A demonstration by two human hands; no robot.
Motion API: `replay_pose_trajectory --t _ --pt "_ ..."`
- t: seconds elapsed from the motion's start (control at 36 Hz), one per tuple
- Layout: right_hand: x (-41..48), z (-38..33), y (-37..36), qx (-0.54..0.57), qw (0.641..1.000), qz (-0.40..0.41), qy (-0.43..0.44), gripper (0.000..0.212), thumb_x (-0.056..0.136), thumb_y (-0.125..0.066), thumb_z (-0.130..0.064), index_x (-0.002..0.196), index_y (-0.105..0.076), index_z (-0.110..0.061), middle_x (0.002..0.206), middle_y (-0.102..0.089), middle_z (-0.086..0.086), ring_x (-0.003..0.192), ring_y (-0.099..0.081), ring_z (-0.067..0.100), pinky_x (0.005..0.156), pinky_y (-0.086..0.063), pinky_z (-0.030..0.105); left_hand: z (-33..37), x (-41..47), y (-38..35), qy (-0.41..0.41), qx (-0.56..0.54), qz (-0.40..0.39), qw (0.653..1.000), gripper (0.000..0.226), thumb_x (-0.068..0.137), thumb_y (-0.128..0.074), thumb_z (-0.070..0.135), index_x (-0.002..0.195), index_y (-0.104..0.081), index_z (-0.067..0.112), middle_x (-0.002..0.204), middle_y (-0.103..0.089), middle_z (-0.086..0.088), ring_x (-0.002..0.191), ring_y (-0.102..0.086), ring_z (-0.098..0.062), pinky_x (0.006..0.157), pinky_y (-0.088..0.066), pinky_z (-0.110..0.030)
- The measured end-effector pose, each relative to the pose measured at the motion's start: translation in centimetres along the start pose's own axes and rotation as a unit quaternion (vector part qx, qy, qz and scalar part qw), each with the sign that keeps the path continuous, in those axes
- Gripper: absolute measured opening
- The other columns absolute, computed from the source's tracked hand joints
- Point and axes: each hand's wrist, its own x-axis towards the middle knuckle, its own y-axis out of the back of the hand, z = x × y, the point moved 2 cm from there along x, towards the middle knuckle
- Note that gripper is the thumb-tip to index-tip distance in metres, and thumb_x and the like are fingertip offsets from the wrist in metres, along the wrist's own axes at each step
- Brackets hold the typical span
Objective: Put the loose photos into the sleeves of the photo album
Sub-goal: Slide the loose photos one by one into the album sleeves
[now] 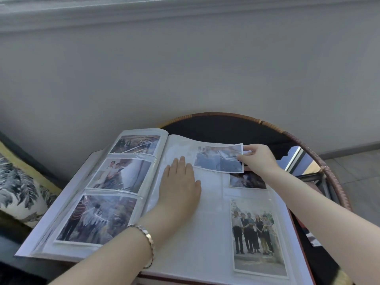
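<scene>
Now, left hand (181, 183) flat on the album (205, 233), right hand (259, 159) in a pinch on a photo (218, 159).

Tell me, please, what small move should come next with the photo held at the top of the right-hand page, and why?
Probably ease the loose photo leftward into the top sleeve. The right hand pinches its right edge, it lies tilted on the album page, and the left hand presses that page flat. Whether it has entered a sleeve is unclear.
</scene>
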Motion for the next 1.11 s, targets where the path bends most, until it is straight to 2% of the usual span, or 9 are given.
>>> replay_pose_trajectory --t 0.11,0.31,0.47,0.61,0.75,0.86,0.92,1.0,1.11 --pt "-0.2 -0.2 -0.9 0.033 0.999 0.025 -0.008 0.031 0.079 -0.071 -0.011 0.108 -0.061 -0.007 0.098 -0.067 0.011 0.085 -0.066 0.023 0.079 -0.056 0.038 -0.4 -1.8 -0.6 -0.007 0.015 -0.003 1.0 0.061 0.1 -0.019 0.038 0.15 -0.001 0.008 0.158 0.01 -0.008 0.145 0.012 -0.02 0.115 0.012 -0.032" --pt "-0.2 -1.4 -3.3 0.059 0.998 0.026 0.002 0.025 0.081 -0.071 -0.013 0.104 -0.063 -0.005 0.092 -0.067 0.011 0.087 -0.067 0.028 0.084 -0.055 0.043 -0.5 -1.9 -0.8 -0.003 -0.034 0.026 0.999 0.061 0.1 -0.022 0.038 0.15 -0.003 0.01 0.158 0.009 -0.004 0.145 0.012 -0.017 0.113 0.014 -0.029" --pt "0.0 -1.6 -3.4 0.02 0.999 0.033 -0.01 0.022 0.082 -0.071 -0.016 0.1 -0.067 -0.004 0.094 -0.066 0.008 0.087 -0.064 0.023 0.071 -0.05 0.03 -0.5 -2.0 -1.1 -0.008 -0.038 0.063 0.997 0.059 0.098 -0.024 0.038 0.149 -0.007 0.013 0.158 0.009 -0.007 0.145 0.013 -0.021 0.112 0.016 -0.032" --pt "0.4 -2.5 -3.5 0.01 0.999 -0.022 -0.038 0.018 0.085 -0.065 -0.004 0.102 -0.066 0.003 0.102 -0.067 0.014 0.076 -0.065 0.023 0.08 -0.056 0.035 -0.2 -2.2 -0.6 0.018 -0.022 0.096 0.995 0.062 0.089 -0.028 0.042 0.141 -0.037 0.009 0.155 -0.018 -0.015 0.144 -0.012 -0.033 0.112 0.005 -0.042" --pt "0.4 -3.4 -3.1 -0.011 0.996 -0.046 -0.075 0.026 0.088 -0.054 -0.003 0.106 -0.062 0.015 0.081 -0.063 0.017 0.072 -0.064 0.027 0.082 -0.056 0.04 -0.4 -2.2 -0.8 0.036 0.0 0.059 0.998 0.061 0.097 -0.024 0.046 0.149 -0.012 0.016 0.157 0.011 -0.011 0.144 0.015 -0.03 0.114 0.013 -0.042" --pt "0.3 -3.8 -3.6 -0.013 0.995 -0.051 -0.088 0.032 0.087 -0.058 -0.008 0.112 -0.06 0.012 0.093 -0.068 0.018 0.082 -0.068 0.031 0.089 -0.053 0.043 -0.4 -2.2 -0.9 0.031 -0.007 0.045 0.998 0.059 0.097 -0.024 0.045 0.148 -0.014 0.017 0.157 0.01 -0.011 0.144 0.015 -0.031 0.115 0.011 -0.042" --pt "0.3 -4.0 -3.8 0.027 0.99 -0.075 -0.12 0.03 0.087 -0.058 -0.005 0.114 -0.058 0.01 0.086 -0.063 0.014 0.065 -0.064 0.023 0.085 -0.055 0.034 -0.4 -2.1 -1.1 0.038 -0.002 0.047 0.998 0.056 0.096 -0.029 0.044 0.145 -0.024 0.016 0.157 0.0 -0.016 0.144 0.005 -0.035 0.116 0.004 -0.044" --pt "0.3 -4.4 -3.7 0.074 0.98 -0.113 -0.143 0.027 0.087 -0.06 -0.003 0.111 -0.058 0.009 0.085 -0.062 0.014 0.061 -0.063 0.019 0.067 -0.057 0.027 -0.6 -2.0 -1.3 0.046 -0.002 0.082 0.996 0.05 0.076 -0.05 0.043 0.112 -0.065 0.011 0.134 -0.05 -0.024 0.126 -0.046 -0.042 0.103 -0.035 -0.051" --pt "0.2 -3.9 -3.4 0.077 0.983 -0.099 -0.137 0.027 0.085 -0.063 -0.004 0.107 -0.06 0.01 0.086 -0.065 0.016 0.063 -0.064 0.019 0.052 -0.056 0.021 -0.7 -1.9 -1.8 0.033 0.015 0.099 0.994 0.048 0.067 -0.054 0.044 0.099 -0.071 0.012 0.121 -0.061 -0.022 0.114 -0.057 -0.041 0.094 -0.043 -0.052"
